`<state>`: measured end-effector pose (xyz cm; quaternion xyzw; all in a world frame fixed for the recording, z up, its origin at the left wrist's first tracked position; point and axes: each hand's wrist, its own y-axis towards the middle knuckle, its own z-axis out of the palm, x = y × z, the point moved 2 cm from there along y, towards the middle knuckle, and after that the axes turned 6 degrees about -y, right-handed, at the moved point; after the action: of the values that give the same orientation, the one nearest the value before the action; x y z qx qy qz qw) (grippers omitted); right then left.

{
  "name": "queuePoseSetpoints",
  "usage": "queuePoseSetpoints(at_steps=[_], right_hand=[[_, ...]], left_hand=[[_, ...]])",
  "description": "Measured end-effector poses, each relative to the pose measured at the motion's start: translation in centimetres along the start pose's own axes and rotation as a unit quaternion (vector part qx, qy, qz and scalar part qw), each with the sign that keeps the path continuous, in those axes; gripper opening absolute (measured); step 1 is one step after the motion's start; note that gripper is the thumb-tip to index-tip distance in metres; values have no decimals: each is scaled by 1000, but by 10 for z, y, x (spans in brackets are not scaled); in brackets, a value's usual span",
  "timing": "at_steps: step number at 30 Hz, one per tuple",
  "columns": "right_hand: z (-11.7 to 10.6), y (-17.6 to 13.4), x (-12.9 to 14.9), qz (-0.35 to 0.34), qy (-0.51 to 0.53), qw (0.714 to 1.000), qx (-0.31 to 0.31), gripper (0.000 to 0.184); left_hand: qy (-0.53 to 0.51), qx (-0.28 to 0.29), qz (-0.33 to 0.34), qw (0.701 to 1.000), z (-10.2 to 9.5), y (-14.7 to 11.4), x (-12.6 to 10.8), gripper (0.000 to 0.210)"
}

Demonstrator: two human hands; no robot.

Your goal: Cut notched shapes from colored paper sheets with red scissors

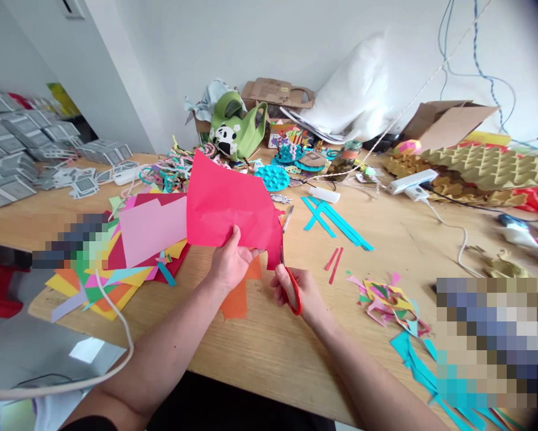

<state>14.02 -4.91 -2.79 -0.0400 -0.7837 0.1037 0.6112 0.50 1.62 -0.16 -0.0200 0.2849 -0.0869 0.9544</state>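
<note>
My left hand [233,261] grips a large red sheet of paper [228,200] by its lower edge, thumb in front and fingers behind. The sheet is held up above the table, tilted, with an uneven right side. In my right hand [301,288] are scissors [295,292] with red handles, fingers wrapped around the loops. Their blades meet the paper's lower right part, where a narrow flap hangs down; the blades are partly hidden. Below the left hand, orange paper [235,299] lies on the table. Two thin red strips [335,265] rest right of the scissors.
Coloured paper sheets [152,230] are piled at the left. Blue strips [336,221] and paper scraps [388,302] lie to the right. Behind stand a green panda bag [237,129], a jar [346,158] and egg trays [475,170]. A white cable [125,335] crosses the left foreground.
</note>
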Motion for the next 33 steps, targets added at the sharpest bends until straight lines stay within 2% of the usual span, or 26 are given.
queuePoseSetpoints(at_steps=[8,16,24,33], right_hand=[[0,2,-2,16,-1,1000,-14,56],[-1,1,0,4,2,1000,-23,56],[-3,3,-1,-5,-4,1000,-21,57],[-4,1,2,15,-1,999,-32,58]], left_hand=[[-4,-14,-8,1000,-1,-1,4,28],[-23,-31,3,999,3,-4,4,23],[-13,-55,-20,998,1,-6,8,24],[-15,-47,9,999,2,-7,10,33]])
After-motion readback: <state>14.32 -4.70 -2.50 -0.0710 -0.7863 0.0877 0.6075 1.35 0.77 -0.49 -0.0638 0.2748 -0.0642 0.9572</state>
